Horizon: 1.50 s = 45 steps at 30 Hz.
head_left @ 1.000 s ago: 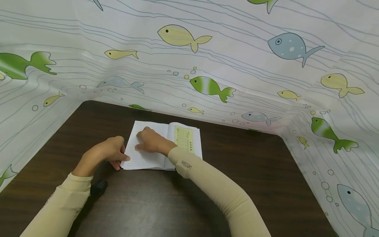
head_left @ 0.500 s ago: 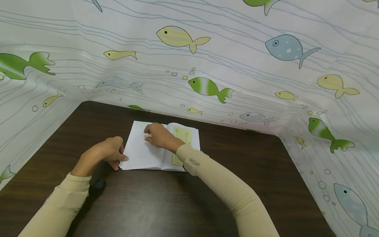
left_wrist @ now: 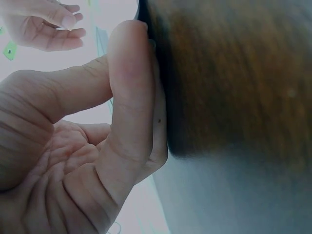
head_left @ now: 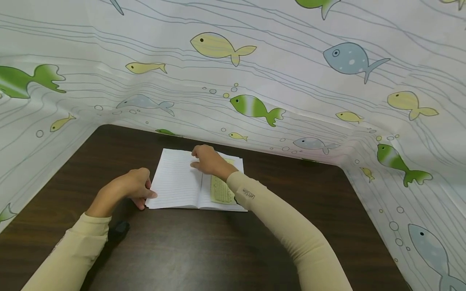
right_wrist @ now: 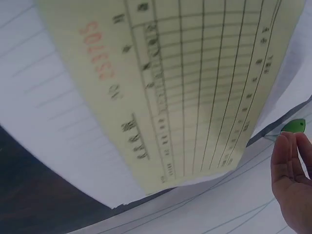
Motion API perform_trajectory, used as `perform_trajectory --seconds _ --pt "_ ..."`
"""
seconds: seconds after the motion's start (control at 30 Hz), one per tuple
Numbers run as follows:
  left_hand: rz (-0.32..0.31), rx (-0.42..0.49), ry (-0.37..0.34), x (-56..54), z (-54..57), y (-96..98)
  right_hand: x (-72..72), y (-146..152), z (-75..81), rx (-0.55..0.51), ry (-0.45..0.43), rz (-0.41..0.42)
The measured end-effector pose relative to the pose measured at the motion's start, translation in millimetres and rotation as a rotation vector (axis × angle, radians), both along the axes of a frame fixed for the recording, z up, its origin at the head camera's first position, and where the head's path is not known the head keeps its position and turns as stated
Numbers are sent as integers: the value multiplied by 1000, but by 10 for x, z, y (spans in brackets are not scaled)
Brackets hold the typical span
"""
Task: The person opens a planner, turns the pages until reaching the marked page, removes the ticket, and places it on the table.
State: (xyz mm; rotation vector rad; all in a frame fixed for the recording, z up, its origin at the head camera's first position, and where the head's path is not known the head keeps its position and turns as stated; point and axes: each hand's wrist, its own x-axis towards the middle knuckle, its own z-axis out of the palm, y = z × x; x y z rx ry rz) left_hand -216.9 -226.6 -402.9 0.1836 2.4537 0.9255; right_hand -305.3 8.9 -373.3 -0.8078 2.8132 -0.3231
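Note:
An open notebook (head_left: 174,178) with lined white pages lies on the dark table. On its right page is a yellow-green printed form (head_left: 221,192), with a grid and red digits legible in the right wrist view. My left hand (head_left: 132,186) holds the notebook's near left corner, thumb on the page and curled fingers at the edge; the left wrist view shows those fingers (left_wrist: 131,97) against the table. Over the upper part of the fold hovers or rests my right hand (head_left: 211,159), thumb and forefinger apart and nothing between them. Its forearm covers part of the form.
A small black object (head_left: 121,228) sits beside the left forearm, partly hidden by it. White sheeting printed with fish (head_left: 251,105) rises at the back and both sides of the brown wooden table (head_left: 182,250).
My right hand has moved rightward and slightly away across the left page to the fold, uncovering the page's lines. The left hand stays at the corner.

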Motion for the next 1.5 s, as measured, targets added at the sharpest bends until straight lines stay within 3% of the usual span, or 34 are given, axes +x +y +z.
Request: perform_trajectory --seconds 0.77,1.23,1.5 --pt "0 2 -9 -6 -15 -35 -252 552 22 39 -79 -242" --pt "-4 7 -4 -1 -15 -27 -301 746 -82 107 -156 -301" --pt "-4 3 -6 -10 -2 -7 -275 747 -129 114 -105 -313"
